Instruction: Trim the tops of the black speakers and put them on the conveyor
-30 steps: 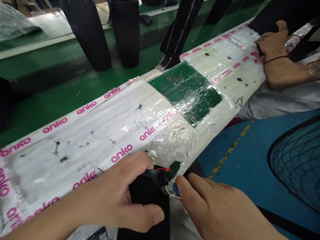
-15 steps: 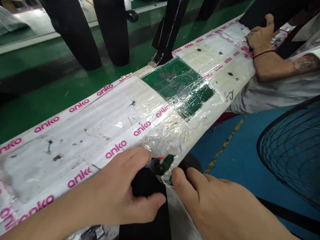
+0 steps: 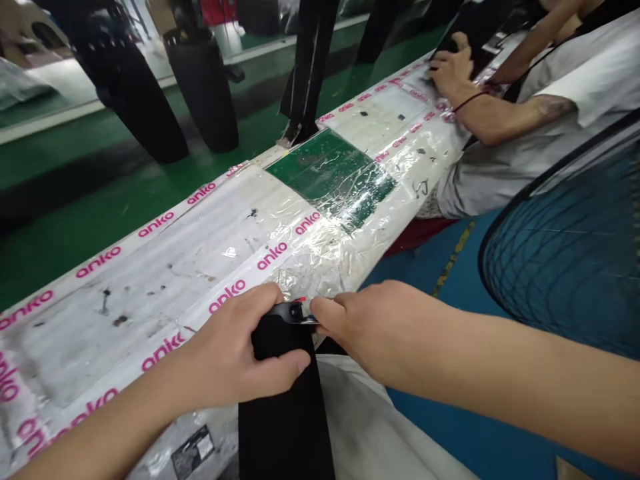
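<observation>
My left hand point(image 3: 245, 350) is wrapped over the upper end of a long black flat-sided object point(image 3: 285, 427), thumb on its near face. At that end sits a dark plastic end piece point(image 3: 287, 311), with a small red wire point(image 3: 301, 299) sticking out. My right hand point(image 3: 373, 327) is closed right beside the end piece, its fingers pinched. A thin, shiny, bluish edge shows at its fingertips; the rest of what it holds is hidden.
A long bench point(image 3: 200, 240) covered in clear film and anko tape runs away from me, with a green patch point(image 3: 333, 170) on it. A co-worker's hand point(image 3: 453, 67) holds a black piece at the far end. A mesh fan guard point(image 3: 565, 247) stands at right. Black posts point(image 3: 203, 93) line the left.
My right hand has moved left and up to the end piece, from beside it. The left hand keeps its hold on the black object. The view has shifted slightly.
</observation>
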`<state>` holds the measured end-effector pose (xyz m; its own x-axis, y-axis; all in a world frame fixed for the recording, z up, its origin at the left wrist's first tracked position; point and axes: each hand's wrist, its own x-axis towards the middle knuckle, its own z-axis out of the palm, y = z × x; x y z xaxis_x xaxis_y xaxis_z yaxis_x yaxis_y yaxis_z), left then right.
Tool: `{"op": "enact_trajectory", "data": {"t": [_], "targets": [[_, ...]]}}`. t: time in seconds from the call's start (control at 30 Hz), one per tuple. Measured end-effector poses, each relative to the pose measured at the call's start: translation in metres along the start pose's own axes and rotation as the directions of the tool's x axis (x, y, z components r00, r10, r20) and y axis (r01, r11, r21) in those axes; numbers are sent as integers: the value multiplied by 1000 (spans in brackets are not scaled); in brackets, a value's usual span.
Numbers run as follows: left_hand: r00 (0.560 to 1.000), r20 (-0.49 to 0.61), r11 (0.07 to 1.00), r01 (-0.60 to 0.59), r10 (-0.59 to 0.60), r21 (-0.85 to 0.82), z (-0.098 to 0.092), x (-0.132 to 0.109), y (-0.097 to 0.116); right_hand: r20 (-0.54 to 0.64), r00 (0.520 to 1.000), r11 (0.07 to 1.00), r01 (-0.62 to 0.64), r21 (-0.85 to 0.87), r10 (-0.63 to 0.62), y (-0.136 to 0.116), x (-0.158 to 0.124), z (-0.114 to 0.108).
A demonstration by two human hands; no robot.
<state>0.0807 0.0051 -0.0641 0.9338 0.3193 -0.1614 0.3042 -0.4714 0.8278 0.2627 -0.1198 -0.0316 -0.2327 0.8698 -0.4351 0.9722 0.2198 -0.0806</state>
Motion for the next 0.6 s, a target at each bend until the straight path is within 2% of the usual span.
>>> {"op": "enact_trajectory", "data": {"t": [0.07,0.13,0.2,0.27,0.3,0.33,0.4,0.43,0.47,0.53,0.6], "targets": [[1000,-15,1000,-4,4,-1,0,-4,-2,-15,1000,1000,4,-25,-4,4,-12,-12],[1000,-30,999,8,-9,-33,-1,-9,-7,-139,990,999,-32,-9,31,11,-30,-16],[999,-39,998,18,-21,-68,-1,-14,-10,-369,921,989,-91,121,129,15,-49,-11],[999,-33,997,38,-40,-60,-1,-17,-8,-461,844,931,-111,348,273,8,-58,3],[996,-54,998,65,-66,-23,0,-17,-5,-409,845,857,-105,505,345,0,-58,12],[990,-98,994,105,-102,32,0,-17,-1,-303,864,727,-100,679,402,-10,-55,21],[964,-202,969,204,-174,141,-2,-16,9,-130,878,332,-35,943,462,-33,-41,39],[954,-231,959,232,-191,166,-4,-16,15,-61,886,140,-4,990,460,-44,-32,48],[954,-230,958,232,-191,169,-7,-17,19,-27,884,2,29,1000,466,-52,-24,56],[971,-193,971,176,-144,160,-18,-24,24,-11,831,-121,94,988,557,-59,-13,70],[966,-226,967,169,-125,188,-32,-37,20,19,769,-137,90,986,639,-53,-10,80]]}}
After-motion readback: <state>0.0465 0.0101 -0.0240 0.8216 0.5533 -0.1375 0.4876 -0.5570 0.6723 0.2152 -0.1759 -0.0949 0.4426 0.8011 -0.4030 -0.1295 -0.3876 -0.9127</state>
